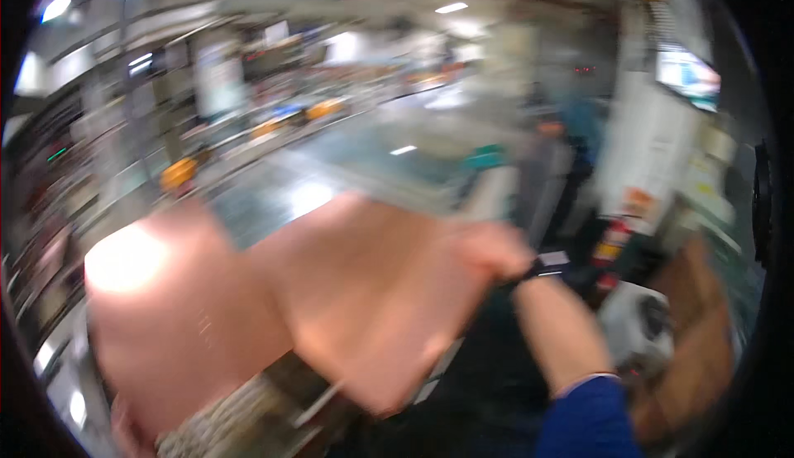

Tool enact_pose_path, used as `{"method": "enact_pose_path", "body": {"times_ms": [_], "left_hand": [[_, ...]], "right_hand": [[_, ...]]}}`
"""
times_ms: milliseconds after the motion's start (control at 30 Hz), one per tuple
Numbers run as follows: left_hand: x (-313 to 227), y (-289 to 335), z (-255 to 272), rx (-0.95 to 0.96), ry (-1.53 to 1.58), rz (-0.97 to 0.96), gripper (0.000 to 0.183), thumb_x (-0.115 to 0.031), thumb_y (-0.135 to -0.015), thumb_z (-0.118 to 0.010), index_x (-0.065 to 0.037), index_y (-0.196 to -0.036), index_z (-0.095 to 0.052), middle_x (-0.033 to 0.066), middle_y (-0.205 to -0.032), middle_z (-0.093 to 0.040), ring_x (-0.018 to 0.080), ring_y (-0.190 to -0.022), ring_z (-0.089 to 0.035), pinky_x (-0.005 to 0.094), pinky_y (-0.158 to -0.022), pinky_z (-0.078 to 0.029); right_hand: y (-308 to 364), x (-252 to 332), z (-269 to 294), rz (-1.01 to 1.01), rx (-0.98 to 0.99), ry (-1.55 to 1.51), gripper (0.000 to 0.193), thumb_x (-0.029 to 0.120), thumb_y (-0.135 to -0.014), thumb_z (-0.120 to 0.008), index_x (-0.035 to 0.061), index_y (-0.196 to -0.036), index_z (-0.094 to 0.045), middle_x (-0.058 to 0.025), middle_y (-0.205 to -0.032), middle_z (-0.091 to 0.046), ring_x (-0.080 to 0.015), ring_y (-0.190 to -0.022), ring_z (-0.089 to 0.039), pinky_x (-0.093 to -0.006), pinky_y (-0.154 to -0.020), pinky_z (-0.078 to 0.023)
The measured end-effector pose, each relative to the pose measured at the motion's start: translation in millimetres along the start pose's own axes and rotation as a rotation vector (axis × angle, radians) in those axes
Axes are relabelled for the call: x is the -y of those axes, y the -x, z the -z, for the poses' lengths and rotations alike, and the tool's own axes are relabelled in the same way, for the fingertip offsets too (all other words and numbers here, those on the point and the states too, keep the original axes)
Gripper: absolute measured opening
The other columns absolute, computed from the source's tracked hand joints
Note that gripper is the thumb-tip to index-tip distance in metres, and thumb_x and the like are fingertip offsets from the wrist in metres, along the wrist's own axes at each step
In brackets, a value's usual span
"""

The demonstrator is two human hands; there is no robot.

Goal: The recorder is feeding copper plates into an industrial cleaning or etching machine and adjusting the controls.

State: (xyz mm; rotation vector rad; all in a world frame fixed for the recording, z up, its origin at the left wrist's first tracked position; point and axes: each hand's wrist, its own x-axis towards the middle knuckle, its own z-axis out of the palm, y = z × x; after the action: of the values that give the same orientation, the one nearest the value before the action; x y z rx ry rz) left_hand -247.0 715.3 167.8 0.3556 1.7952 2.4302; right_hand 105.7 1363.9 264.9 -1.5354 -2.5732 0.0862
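Two copper-coloured sheets fill the lower left and middle, both smeared by motion. The right copper-coloured sheet (356, 284) is tilted and looks bent or folded along its length. My right hand (495, 247), with a dark band on its wrist, is closed on this sheet's upper right edge. Beside it, the left copper-coloured sheet (178, 317) carries a bright glare near its top. A blurred skin-toned shape at that sheet's lower left corner seems to be my left hand (126, 426); its fingers cannot be made out.
A long glossy worktop (356, 156) lies beyond the sheets, with a green object (485, 157) at its right end. On the right are a red fire extinguisher (612, 243), a white machine (637, 326) and brown cardboard (691, 334). A rough grey-brown block (248, 417) is below.
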Motion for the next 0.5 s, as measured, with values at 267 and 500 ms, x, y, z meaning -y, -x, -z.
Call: {"method": "enact_pose_path", "body": {"times_ms": [267, 500], "left_hand": [[14.6, -28.9, 148.5, -0.19, -0.108, 0.227, 0.01, -0.01, -0.1, -0.056, -0.004, -0.105, -0.064, -0.0028, -0.08, -0.059, 0.0096, -0.066, -0.057, 0.0253, -0.06, -0.049], [64.5, -38.2, 178.7, -0.296, -0.604, 0.594, 0.013, 0.0, -0.088, -0.052, 0.002, -0.093, -0.064, 0.0096, -0.079, -0.066, 0.0211, -0.052, -0.057, 0.0357, -0.042, -0.041]], "right_hand": [[0.1, -21.1, 0.6, 0.044, -0.101, -0.054, 0.052, 0.051, -0.09, -0.055, 0.0022, -0.105, -0.068, -0.0229, -0.109, -0.069, -0.0424, -0.106, -0.064, -0.0483, -0.091, -0.05], [-2.0, -17.5, -9.5, 0.068, -0.137, -0.103, 0.051, 0.049, -0.09, -0.058, 0.0001, -0.103, -0.065, -0.0255, -0.104, -0.067, -0.0424, -0.103, -0.064, -0.048, -0.087, -0.049]]}}
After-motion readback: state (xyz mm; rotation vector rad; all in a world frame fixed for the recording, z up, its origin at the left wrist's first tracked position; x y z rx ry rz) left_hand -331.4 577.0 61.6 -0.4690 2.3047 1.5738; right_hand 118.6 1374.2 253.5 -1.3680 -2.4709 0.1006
